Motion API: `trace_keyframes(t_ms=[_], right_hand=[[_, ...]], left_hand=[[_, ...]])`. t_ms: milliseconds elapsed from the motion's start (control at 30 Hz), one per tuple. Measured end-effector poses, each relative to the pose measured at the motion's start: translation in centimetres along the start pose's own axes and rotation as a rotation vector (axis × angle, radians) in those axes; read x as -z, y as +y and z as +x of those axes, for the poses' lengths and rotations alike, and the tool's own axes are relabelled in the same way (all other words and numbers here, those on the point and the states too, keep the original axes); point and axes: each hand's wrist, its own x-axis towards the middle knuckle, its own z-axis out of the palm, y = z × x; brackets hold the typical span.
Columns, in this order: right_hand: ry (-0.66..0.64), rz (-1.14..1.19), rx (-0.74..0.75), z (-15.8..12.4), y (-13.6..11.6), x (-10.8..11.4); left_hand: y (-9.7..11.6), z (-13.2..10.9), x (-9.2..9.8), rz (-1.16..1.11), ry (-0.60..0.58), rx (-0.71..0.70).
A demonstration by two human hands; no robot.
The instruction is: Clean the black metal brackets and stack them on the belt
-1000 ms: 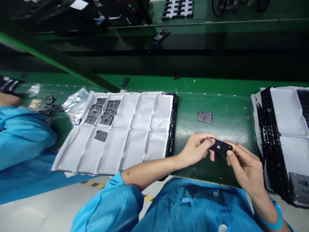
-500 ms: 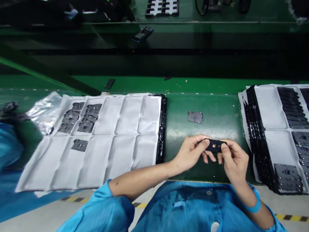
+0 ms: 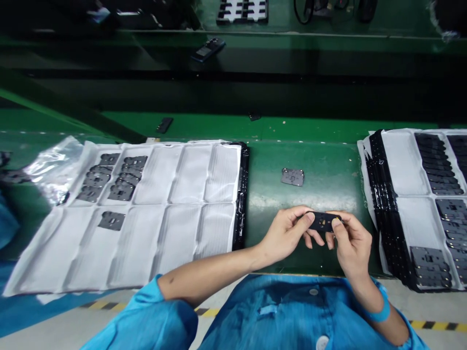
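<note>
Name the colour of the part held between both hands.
The part is black; the head view shows it.

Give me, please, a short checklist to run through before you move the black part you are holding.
1. Grip on the black part, left hand and right hand at opposite ends: ok.
2. Fingertips clear of its cut-outs: cannot tell, too small.
3. The grey plate on the green surface lies apart from both hands: ok.
4. The white-lined tray on the left has bare pockets: ok.
5. Underside of the part clean: cannot tell, hidden.
</note>
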Motion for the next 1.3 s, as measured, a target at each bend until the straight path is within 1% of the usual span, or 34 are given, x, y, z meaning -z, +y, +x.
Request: trace_keyframes(t_ms=[100, 267, 367, 433, 500, 567, 633, 700, 800, 1000, 1167, 1300], right_hand=[[0.028, 0.024, -0.002, 0.0, 0.1, -0.1], [0.041, 0.013, 0.000, 0.1, 0.4, 0.2], [0.045, 0.010, -0.053, 0.3, 0.5, 0.4], [0.039, 0.031, -0.120, 0.6, 0.6, 0.6], [0.004, 0.073, -0.204, 0.8, 0.6, 0.8], [-0.071, 0.116, -0.270, 1.0, 0.4, 1.1], [-0.147, 0.143, -0.298, 1.1, 0.0, 1.4], [-0.184, 0.156, -0.300, 1.0, -0.3, 1.7], [-0.186, 0.146, -0.291, 0.8, -0.7, 2.0], [-0.134, 0.106, -0.310, 0.5, -0.9, 2.0], [-0.134, 0.074, -0.309, 0.3, -0.9, 1.9], [-0.128, 0.040, -0.270, 0.0, -1.1, 1.6]], left_hand=[[0.0, -0.2, 0.0, 0.036, -0.007, -0.025], [-0.1, -0.5, 0.1, 0.135, -0.014, -0.113], [-0.2, -0.7, 0.2, 0.203, -0.020, -0.161], [-0.1, -0.8, 0.4, 0.235, -0.027, -0.168], [0.1, -0.9, 0.6, 0.243, -0.045, -0.140], [0.4, -0.8, 0.9, 0.226, -0.078, -0.083], [0.8, -0.6, 1.2, 0.189, -0.115, -0.018], [1.2, -0.5, 1.5, 0.139, -0.139, 0.032], [1.6, -0.5, 1.6, 0.072, -0.163, 0.074], [2.2, -0.8, 1.6, 0.026, -0.186, 0.112], [2.3, -0.6, 1.6, -0.013, -0.149, 0.157], [2.2, -0.4, 1.4, -0.044, -0.125, 0.176]])
